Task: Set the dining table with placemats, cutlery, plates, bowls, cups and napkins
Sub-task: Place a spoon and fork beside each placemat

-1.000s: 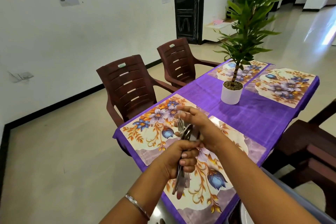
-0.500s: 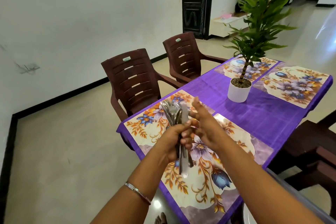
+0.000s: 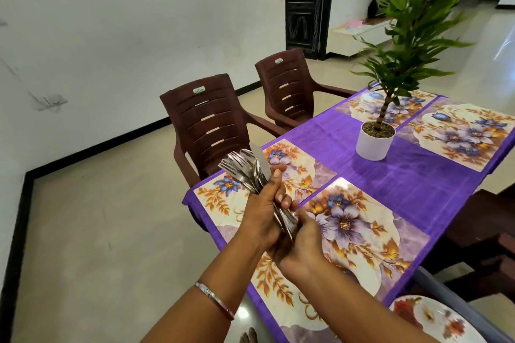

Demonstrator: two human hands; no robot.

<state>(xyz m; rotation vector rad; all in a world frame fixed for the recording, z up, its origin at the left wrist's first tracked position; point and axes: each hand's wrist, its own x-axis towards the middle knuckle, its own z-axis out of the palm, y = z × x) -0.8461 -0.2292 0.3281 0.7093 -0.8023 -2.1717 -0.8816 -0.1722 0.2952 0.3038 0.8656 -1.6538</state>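
Observation:
A bundle of steel cutlery [image 3: 246, 168], forks, spoons and a knife, stands upright in my left hand [image 3: 263, 210], which grips it round the middle. My right hand [image 3: 302, 242] wraps round the lower handles just below. Both hands hover over the near corner of the table with the purple cloth [image 3: 418, 184]. Several floral placemats lie on it: one near left [image 3: 303, 172], one near right [image 3: 362, 228], one under my arms, others at the far end [image 3: 462, 133]. A floral plate [image 3: 434, 320] shows at the bottom right.
A potted plant in a white pot [image 3: 373, 143] stands mid-table. Two brown plastic chairs [image 3: 209, 125] [image 3: 289, 86] line the left side, and a dark chair [image 3: 487, 234] sits on the right. Open floor lies to the left.
The bundle has been turned upright, heads now fanned out on top. My right hand has dropped from the upper end to the lower handles. The camera has moved closer.

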